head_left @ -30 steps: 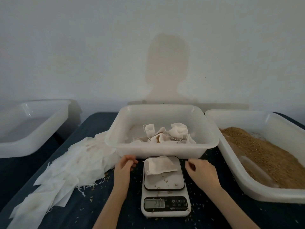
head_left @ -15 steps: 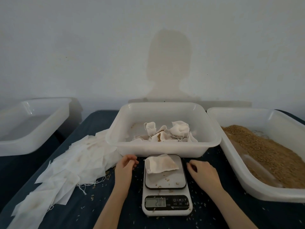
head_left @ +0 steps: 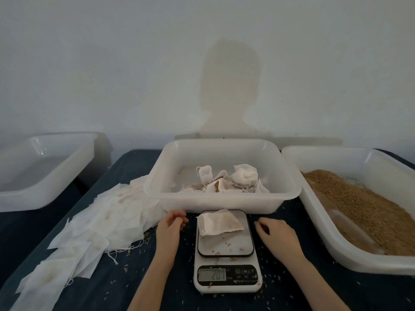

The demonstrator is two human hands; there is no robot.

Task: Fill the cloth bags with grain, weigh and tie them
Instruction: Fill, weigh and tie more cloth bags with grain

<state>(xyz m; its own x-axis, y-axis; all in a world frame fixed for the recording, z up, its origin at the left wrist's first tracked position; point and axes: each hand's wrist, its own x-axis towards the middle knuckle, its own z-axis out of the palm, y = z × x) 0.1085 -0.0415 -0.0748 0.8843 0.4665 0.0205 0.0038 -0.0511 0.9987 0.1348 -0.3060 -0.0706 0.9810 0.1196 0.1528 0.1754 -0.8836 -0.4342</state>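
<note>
A small white cloth bag (head_left: 219,224) with grain in it lies on the platform of a white digital scale (head_left: 225,252); its lit display (head_left: 212,274) shows digits. My left hand (head_left: 170,225) rests on the dark table just left of the scale, fingers loosely curled, holding nothing. My right hand (head_left: 277,234) rests just right of the scale, also loosely curled and empty. Neither hand touches the bag. Behind the scale a white tub (head_left: 224,200) holds several filled bags (head_left: 226,181). A big white tub (head_left: 350,259) on the right holds brown grain (head_left: 359,203).
A spread pile of flat empty cloth bags (head_left: 94,223) with loose strings covers the table's left side. Another white tub (head_left: 40,167) stands off the table at the far left. Loose grains lie scattered around the scale. A grey wall rises close behind the tubs.
Both hands stay beside the scale, barely shifted. The bag lies where it was on the platform.
</note>
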